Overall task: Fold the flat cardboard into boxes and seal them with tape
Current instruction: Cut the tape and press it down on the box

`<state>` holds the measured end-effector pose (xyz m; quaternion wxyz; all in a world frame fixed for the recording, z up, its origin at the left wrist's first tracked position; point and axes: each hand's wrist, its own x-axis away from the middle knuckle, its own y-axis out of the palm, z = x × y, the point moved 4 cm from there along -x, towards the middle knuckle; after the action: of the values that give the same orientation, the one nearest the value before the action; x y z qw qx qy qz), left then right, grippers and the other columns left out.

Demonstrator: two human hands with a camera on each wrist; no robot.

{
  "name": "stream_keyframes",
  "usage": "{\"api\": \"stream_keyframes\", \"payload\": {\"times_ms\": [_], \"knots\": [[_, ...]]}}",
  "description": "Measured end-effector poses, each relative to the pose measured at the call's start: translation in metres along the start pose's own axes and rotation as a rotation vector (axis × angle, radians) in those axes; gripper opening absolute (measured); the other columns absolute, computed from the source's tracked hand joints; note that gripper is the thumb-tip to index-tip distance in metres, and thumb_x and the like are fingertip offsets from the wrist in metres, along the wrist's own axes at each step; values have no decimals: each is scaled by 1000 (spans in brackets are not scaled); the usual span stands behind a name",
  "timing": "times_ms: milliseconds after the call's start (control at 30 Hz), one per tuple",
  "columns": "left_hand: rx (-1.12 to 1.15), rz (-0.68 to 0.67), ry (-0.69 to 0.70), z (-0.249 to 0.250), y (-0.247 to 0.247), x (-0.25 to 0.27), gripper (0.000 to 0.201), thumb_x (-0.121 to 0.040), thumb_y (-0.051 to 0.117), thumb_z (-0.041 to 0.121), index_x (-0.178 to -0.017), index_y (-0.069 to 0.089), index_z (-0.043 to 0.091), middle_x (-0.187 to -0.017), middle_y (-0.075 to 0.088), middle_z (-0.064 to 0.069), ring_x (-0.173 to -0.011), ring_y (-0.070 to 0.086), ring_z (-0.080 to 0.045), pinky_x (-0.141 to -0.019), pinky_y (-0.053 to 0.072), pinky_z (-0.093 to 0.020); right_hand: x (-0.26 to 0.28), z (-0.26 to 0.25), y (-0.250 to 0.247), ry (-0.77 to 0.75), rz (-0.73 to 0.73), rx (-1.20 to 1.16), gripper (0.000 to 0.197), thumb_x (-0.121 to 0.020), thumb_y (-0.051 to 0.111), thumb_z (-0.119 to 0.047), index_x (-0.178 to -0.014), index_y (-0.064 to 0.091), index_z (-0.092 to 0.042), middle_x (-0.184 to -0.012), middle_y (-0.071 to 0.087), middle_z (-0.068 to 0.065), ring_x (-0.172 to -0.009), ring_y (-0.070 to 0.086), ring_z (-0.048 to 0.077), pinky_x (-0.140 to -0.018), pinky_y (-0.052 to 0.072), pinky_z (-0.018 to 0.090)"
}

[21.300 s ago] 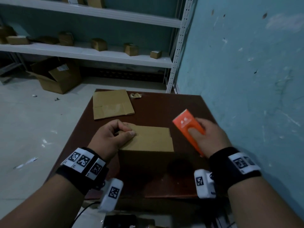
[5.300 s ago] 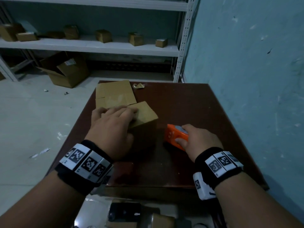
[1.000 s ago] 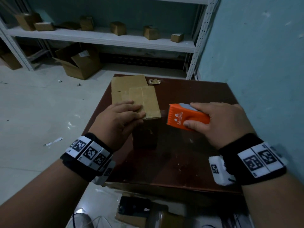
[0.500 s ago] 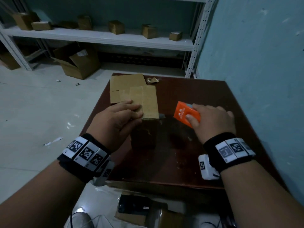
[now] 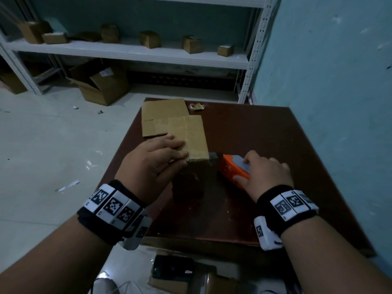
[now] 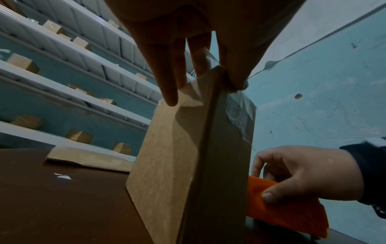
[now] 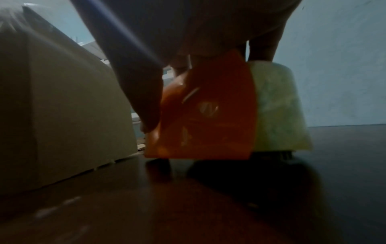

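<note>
A folded cardboard box (image 5: 191, 136) stands upright on the brown table (image 5: 254, 134). My left hand (image 5: 180, 151) holds its top near corner, fingers (image 6: 169, 79) flat on the top and thumb against the near face. Clear tape (image 6: 240, 112) runs over the top edge and down the box's (image 6: 194, 156) right face. My right hand (image 5: 244, 168) grips the orange tape dispenser (image 5: 231, 169) low beside that face, close to the tabletop. The right wrist view shows the dispenser (image 7: 208, 115) with its tape roll (image 7: 277, 107) just above the table, next to the box (image 7: 52, 107).
A flat cardboard sheet (image 5: 163, 113) lies behind the box, a crumpled tape scrap (image 5: 196, 106) at the table's back edge. The blue wall (image 5: 339, 102) runs along the right. White shelves (image 5: 127, 54) carry several small boxes; an open carton (image 5: 101, 85) sits on the floor.
My right hand has brought the dispenser from beside the box's top down along its right face to near the tabletop. The left hand has stayed on the box.
</note>
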<state>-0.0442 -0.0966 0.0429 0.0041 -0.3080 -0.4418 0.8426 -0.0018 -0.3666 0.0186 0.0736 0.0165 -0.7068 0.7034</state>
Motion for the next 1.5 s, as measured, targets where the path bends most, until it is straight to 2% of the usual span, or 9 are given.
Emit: {"api": "stream_keyframes", "payload": {"times_ms": [167,333,600,733,867,933,1100,1300,1500], "knots": [[36,3,-34,2,-1,-1,29,-94,65,38,-120,73,26,-137,64,12,-139,52,-9,-108,52,-47,12,-6,-17,-119,196,-498,36,-95,50,-67,-105,65,-35,-105,57,-10,-97,57,8,-86,51,36],[83,22,-62,5,-1,-2,28,-90,72,36,-115,74,24,-133,67,12,-136,55,-8,-107,53,-47,30,-40,-11,-148,-63,-1168,47,-96,52,-65,-90,73,-24,-77,73,-4,-68,66,6,-63,51,26],[258,45,-130,2,2,5,39,-85,76,41,-118,73,20,-132,69,11,-133,58,-5,-102,57,-43,25,-54,3,-208,37,-1318,36,-99,64,-47,-81,64,-16,-82,68,17,-82,67,36,-78,57,55],[589,233,-465,-12,8,11,53,-76,76,62,-113,70,25,-119,74,6,-113,70,-14,-93,61,-45,22,-55,2,-233,94,-1284,39,-101,62,-45,-78,61,-14,-68,59,9,-66,58,23,-66,49,41],[879,291,-733,-28,20,16,68,-62,80,81,-80,62,18,-88,67,-20,-89,68,-46,-91,53,-72,24,-58,3,-239,81,-1295,40,-103,59,-42,-80,61,-9,-67,55,6,-63,53,14,-63,44,35],[924,249,-752,-29,23,15,73,-58,82,82,-80,61,15,-89,63,-32,-92,67,-53,-94,51,-74,25,-59,3,-251,84,-1288,41,-103,59,-43,-82,61,-8,-67,55,10,-64,53,15,-63,45,35],[1042,162,-797,-26,22,12,78,-68,81,60,-92,62,-12,-92,75,-21,-97,74,-38,-97,58,-53,24,-61,5,-246,83,-1322,42,-104,58,-41,-84,60,-5,-72,57,12,-67,55,22,-66,47,40],[948,105,-754,-37,30,18,72,-71,81,69,-71,62,0,-84,64,-32,-83,66,-35,-101,54,-58,25,-68,10,-212,39,-1399,47,-97,55,-57,-85,59,-11,-78,57,25,-73,56,28,-76,52,60],[906,120,-728,-38,38,22,78,-72,72,82,-81,69,4,-95,72,-29,-94,69,-48,-100,49,-69,22,-70,26,-122,8,-1557,37,-105,54,-43,-80,66,-19,-75,64,2,-71,60,17,-65,51,36]]}}
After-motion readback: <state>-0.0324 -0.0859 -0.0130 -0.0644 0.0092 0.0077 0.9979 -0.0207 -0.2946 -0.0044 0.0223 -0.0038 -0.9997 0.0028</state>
